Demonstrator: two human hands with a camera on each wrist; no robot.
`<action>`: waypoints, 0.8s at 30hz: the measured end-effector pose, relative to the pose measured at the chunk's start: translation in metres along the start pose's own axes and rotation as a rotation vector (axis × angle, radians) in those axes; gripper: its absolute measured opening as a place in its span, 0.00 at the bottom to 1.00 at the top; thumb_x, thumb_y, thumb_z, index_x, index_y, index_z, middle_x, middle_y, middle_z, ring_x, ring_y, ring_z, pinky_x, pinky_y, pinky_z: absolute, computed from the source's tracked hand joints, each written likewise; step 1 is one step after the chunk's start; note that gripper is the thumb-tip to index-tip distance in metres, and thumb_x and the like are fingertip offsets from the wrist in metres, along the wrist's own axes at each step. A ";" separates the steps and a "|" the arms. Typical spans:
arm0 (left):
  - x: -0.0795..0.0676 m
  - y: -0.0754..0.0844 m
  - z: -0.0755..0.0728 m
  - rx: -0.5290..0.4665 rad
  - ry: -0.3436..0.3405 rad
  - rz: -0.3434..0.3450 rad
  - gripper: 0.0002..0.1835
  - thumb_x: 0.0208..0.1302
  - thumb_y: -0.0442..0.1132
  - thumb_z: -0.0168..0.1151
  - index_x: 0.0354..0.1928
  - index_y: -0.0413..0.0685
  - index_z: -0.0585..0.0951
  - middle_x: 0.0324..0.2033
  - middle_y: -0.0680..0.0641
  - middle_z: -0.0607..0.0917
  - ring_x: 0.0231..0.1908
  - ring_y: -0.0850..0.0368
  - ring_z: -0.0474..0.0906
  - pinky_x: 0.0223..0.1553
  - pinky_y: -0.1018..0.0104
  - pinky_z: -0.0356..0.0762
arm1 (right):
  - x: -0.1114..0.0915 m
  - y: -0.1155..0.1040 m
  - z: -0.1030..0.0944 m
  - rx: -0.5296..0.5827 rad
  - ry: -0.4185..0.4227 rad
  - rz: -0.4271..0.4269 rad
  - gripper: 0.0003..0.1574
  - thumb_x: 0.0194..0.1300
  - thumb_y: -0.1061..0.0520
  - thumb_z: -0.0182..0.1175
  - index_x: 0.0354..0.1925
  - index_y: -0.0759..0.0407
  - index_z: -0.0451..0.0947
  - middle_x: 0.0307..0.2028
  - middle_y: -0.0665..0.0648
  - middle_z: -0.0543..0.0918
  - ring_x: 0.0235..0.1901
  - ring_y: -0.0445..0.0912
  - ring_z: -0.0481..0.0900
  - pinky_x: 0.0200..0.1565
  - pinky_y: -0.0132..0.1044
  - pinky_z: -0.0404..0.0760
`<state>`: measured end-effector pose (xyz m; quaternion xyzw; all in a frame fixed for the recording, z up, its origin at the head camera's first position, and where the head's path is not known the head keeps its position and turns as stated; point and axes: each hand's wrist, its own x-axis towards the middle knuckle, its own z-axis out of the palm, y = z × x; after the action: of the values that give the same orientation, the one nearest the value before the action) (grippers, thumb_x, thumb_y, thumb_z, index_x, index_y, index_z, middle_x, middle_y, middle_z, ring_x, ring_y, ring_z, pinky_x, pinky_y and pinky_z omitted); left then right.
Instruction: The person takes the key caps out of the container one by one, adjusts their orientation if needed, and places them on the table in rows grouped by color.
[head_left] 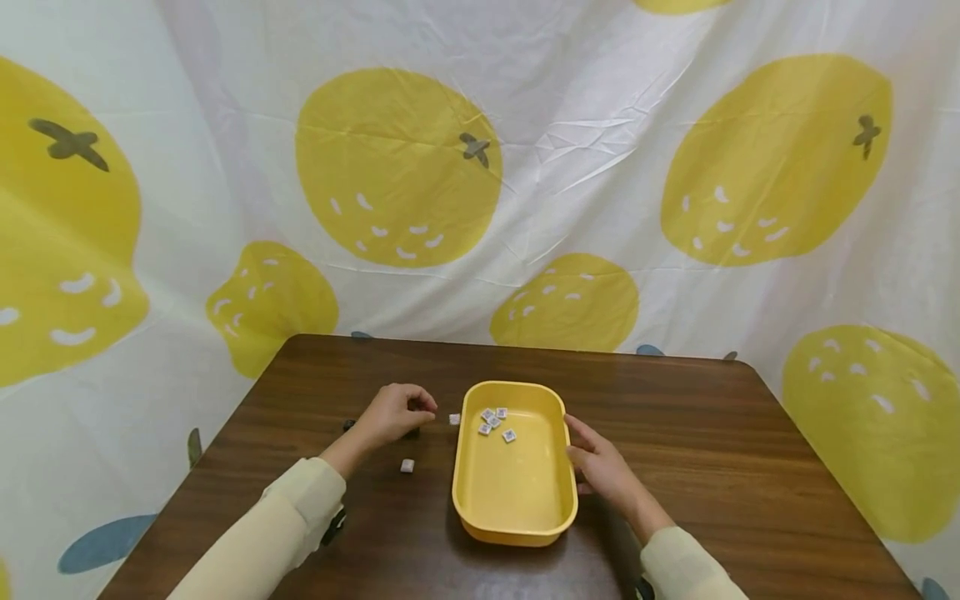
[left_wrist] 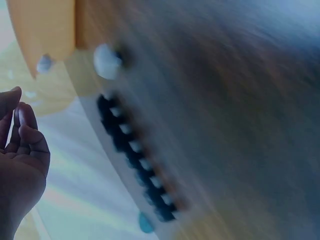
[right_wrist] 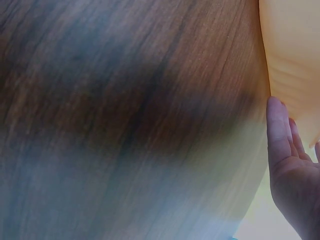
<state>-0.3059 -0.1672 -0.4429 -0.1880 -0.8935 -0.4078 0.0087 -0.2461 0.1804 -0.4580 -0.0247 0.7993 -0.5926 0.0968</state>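
Note:
A yellow plastic bin (head_left: 517, 492) stands on the table, with several small white tiles (head_left: 494, 422) with dark markings lying at its far left. Against its right wall rest the straight fingers of my right hand (head_left: 607, 471). My left hand (head_left: 393, 414) hovers left of the bin, fingers loosely bent, thumb and forefinger tips close together with nothing visible between them. One white tile (head_left: 454, 419) lies between that hand and the bin; another tile (head_left: 407, 466) is nearer me. Beneath the left hand, mostly hidden in the head view, is a black rack (left_wrist: 120, 137) bearing a row of small white pieces.
Everything stands on a dark brown wooden table (head_left: 697, 433) with rounded far corners. Behind it hangs a white curtain (head_left: 577, 175) printed with large yellow lemons. The left wrist view is blurred.

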 end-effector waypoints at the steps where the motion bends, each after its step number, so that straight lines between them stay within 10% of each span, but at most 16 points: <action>1: -0.001 -0.003 -0.001 0.009 0.001 -0.002 0.06 0.62 0.33 0.68 0.41 0.39 0.85 0.32 0.53 0.83 0.34 0.59 0.77 0.37 0.62 0.77 | 0.000 0.000 0.000 -0.001 0.004 0.000 0.35 0.75 0.62 0.49 0.76 0.57 0.55 0.52 0.71 0.78 0.39 0.56 0.83 0.32 0.49 0.84; 10: 0.002 -0.011 -0.001 0.086 -0.033 -0.020 0.09 0.61 0.32 0.68 0.44 0.39 0.85 0.36 0.49 0.85 0.38 0.56 0.79 0.43 0.58 0.78 | 0.001 0.000 0.001 -0.009 0.012 0.010 0.35 0.74 0.62 0.49 0.76 0.56 0.57 0.51 0.69 0.78 0.38 0.54 0.82 0.32 0.48 0.84; 17: 0.011 -0.008 0.012 0.313 -0.185 0.028 0.14 0.61 0.34 0.69 0.48 0.39 0.85 0.39 0.46 0.83 0.40 0.51 0.78 0.45 0.54 0.77 | 0.000 0.000 0.001 -0.011 0.008 0.007 0.35 0.74 0.62 0.49 0.76 0.57 0.56 0.49 0.69 0.77 0.37 0.53 0.81 0.33 0.48 0.84; 24: 0.009 -0.017 0.008 0.512 -0.197 0.083 0.11 0.61 0.36 0.69 0.46 0.46 0.86 0.38 0.49 0.80 0.41 0.50 0.77 0.45 0.53 0.76 | -0.001 -0.001 0.001 -0.017 0.008 0.000 0.35 0.74 0.62 0.50 0.76 0.58 0.57 0.49 0.69 0.78 0.37 0.53 0.81 0.31 0.49 0.84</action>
<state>-0.3190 -0.1685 -0.4594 -0.2550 -0.9554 -0.1480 -0.0141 -0.2451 0.1796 -0.4569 -0.0231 0.8046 -0.5859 0.0932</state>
